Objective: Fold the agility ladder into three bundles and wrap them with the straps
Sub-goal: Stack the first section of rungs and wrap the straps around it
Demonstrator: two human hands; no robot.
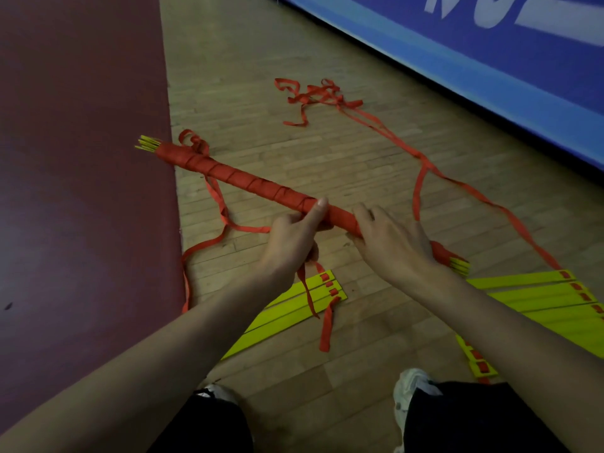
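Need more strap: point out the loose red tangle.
Head view, upper centre: the red tangle lies on the wood floor beyond the wrapped bundle, near the blue mat.

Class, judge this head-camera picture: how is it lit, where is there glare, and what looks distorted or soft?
Head view: dim, even light, no hard shadows; faint sheen on the maroon mat; wide-angle stretch enlarges the forearms at the bottom; the wrapped bundle looks sharp, the loose strap pile slightly soft.
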